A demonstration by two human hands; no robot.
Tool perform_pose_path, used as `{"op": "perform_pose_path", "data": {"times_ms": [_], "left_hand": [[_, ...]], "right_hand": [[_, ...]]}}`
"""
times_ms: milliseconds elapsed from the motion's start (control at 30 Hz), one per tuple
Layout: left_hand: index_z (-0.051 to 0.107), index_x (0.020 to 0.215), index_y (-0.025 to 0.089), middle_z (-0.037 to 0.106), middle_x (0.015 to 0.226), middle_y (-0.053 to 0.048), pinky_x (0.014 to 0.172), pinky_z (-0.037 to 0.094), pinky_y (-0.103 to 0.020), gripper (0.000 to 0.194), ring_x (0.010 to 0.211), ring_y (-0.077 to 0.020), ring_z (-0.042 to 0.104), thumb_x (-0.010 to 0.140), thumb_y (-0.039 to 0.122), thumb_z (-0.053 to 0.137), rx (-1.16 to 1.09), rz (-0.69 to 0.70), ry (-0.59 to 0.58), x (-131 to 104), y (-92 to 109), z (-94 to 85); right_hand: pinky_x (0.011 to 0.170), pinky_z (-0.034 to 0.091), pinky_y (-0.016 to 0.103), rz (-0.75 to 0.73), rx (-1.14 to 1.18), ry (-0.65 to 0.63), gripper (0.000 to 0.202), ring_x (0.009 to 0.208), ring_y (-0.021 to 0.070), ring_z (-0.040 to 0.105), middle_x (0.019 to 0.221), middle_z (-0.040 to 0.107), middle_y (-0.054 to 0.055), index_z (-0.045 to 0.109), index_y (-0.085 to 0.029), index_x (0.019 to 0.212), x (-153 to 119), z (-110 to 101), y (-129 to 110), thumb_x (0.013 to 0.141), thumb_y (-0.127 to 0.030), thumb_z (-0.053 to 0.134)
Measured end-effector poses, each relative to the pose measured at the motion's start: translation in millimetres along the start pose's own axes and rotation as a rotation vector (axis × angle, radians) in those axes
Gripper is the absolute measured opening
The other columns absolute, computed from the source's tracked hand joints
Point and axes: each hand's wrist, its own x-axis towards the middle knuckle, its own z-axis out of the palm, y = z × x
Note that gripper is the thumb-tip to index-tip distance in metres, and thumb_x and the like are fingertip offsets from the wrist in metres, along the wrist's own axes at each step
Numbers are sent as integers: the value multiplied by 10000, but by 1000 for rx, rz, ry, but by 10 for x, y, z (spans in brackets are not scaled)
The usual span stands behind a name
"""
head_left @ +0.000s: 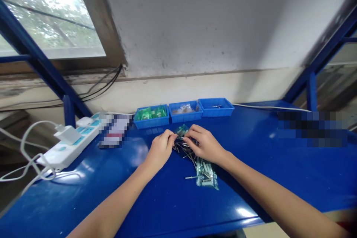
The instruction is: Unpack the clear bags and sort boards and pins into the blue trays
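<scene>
My left hand and my right hand meet over a pile of blind rivets, slim metal pins with a collar. Between the fingertips of both hands lies one silvery rivet, each hand pinching an end. Behind the fingers a greenish clear plastic bag partly shows. Nearer to me, a second clear green bag with several rivets inside lies on the blue table. A single loose rivet sticks out to the left of that bag. My right hand hides part of the pile.
Along the wall stand three blue bins: one with green packets, one with clear bags, one with a few thin pins. At left are a white power strip with cables and a phone. A blurred dark object lies at right.
</scene>
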Motion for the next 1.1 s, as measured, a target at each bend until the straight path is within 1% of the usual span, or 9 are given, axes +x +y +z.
{"op": "perform_pose_path", "data": {"times_ms": [67, 133, 233, 300, 400, 533, 767, 933, 1100], "left_hand": [[546, 810, 197, 620, 725, -13, 667, 426, -273, 298, 693, -160, 593, 948, 305, 305, 32, 31, -51, 22, -42, -68], [581, 938, 213, 646, 854, -31, 757, 426, -311, 247, 827, -185, 589, 939, 284, 345, 126, 80, -92, 44, -110, -150], [595, 1014, 266, 630, 995, -23, 837, 387, -385, 180, 958, -226, 536, 894, 260, 461, 298, 129, -188, 58, -212, -249], [609, 945, 269, 612, 1021, -12, 849, 363, -415, 135, 972, -233, 516, 877, 254, 493, 345, 123, -250, 57, -252, -277], [581, 871, 233, 601, 996, -16, 838, 350, -417, 84, 953, -228, 508, 874, 250, 498, 344, 99, -263, 57, -268, -269], [542, 838, 207, 593, 970, -27, 826, 345, -399, 93, 933, -222, 508, 885, 230, 464, 349, 98, -252, 59, -248, -244], [504, 819, 205, 593, 909, -28, 817, 355, -376, 146, 945, -217, 491, 906, 213, 387, 293, 143, -198, 50, -177, -278], [484, 834, 203, 572, 921, -45, 838, 389, -369, 147, 943, -209, 487, 915, 217, 361, 121, 105, -88, 47, -76, -250], [493, 799, 201, 569, 845, -32, 791, 424, -335, 190, 859, -191, 520, 922, 277, 369, 21, 80, -112, 17, 34, -181]], "right_hand": [[689, 416, 293, -43, -84, 63, 247, 753, 168, 522, 803, 566, 66, 597, -177, 793, 66, -110, 76, 915, -292, 415], [714, 418, 308, 3, -203, 207, 266, 752, 179, 527, 778, 570, 71, 598, -177, 768, 138, -260, 248, 911, -299, 409], [724, 425, 343, 267, -420, 446, 243, 781, 218, 548, 837, 588, 99, 606, -169, 901, 157, -465, 639, 894, -328, 422], [706, 444, 361, 409, -484, 453, 335, 840, 256, 564, 985, 588, 132, 536, -155, 1125, 82, -523, 886, 859, -346, 467], [721, 469, 382, 465, -434, 366, 450, 856, 267, 577, 1047, 572, 148, 453, -142, 1236, -71, -475, 1040, 839, -350, 492], [751, 487, 386, 367, -241, 323, 421, 830, 239, 583, 989, 573, 125, 439, -156, 1239, -94, -265, 798, 861, -337, 475], [775, 475, 371, 91, -44, -74, 336, 909, 222, 559, 1008, 575, 98, 493, -194, 1204, 12, 29, 248, 887, -303, 463], [718, 431, 333, -50, -76, -45, 248, 815, 201, 546, 903, 608, 83, 565, -191, 1082, 0, 75, 86, 876, -319, 509], [656, 386, 298, -83, -121, 19, 175, 719, 173, 521, 789, 598, 63, 579, -184, 890, 7, 111, 58, 921, -242, 416]]}}
